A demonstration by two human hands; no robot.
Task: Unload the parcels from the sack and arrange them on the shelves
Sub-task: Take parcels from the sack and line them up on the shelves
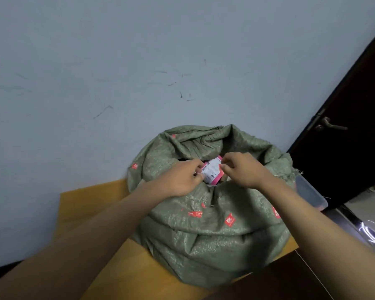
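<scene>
1. A plain back room or storeroom of the kind used for sorting parcels, not a lived-in home space.
2. The far wall (pixel 139 61) is bare, pale blue-grey and scuffed with dark marks.
3. A bulging green woven sack (pixel 204 234) with red courier logos sits on a yellow wooden surface (pixel 126 267); a labelled pink parcel (pixel 212 171) shows in its mouth.
4. At right stands a dark door (pixel 344 159) with a lever handle, beside glossy floor tiles.
</scene>
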